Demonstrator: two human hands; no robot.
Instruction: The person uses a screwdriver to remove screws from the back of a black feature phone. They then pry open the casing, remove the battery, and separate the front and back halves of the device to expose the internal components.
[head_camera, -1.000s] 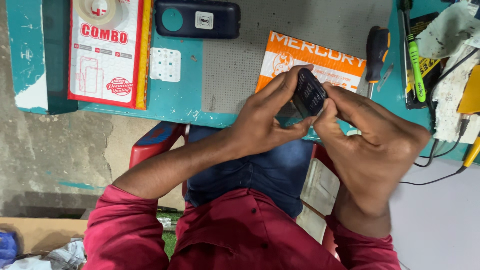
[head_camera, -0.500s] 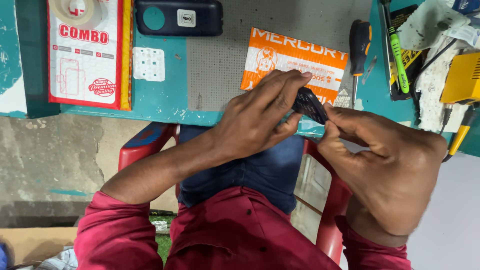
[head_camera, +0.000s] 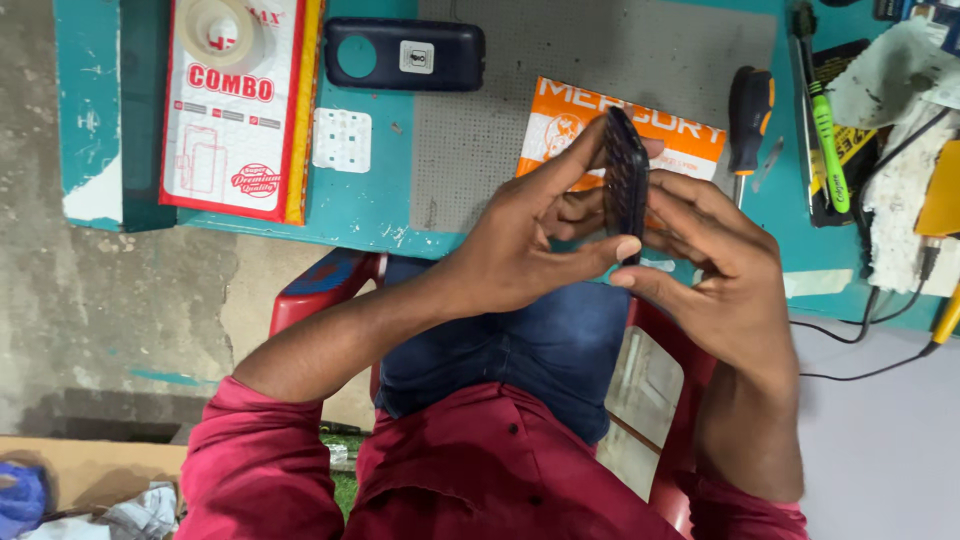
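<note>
The teal workbench (head_camera: 360, 210) spans the top of the view, and a grey perforated mat (head_camera: 560, 50) covers its middle. A red and white printed box (head_camera: 225, 130) lies at its left with a roll of clear tape (head_camera: 222, 30) on top. The person sits on a red plastic chair (head_camera: 320, 290), in a maroon shirt and blue jeans.

Both hands are raised over the bench's near edge. The left hand (head_camera: 520, 240) and right hand (head_camera: 725, 265) grip one dark phone housing (head_camera: 626, 180), held on edge, thumbs at its lower end and fingers along its sides.

Behind it lies an orange and white packet (head_camera: 560, 125). A dark blue phone back cover (head_camera: 405, 52) rests on the bench beside a white keypad sheet (head_camera: 342, 140). Right of the packet lie a black and orange screwdriver (head_camera: 748, 110) and a green tool (head_camera: 825, 130).
</note>
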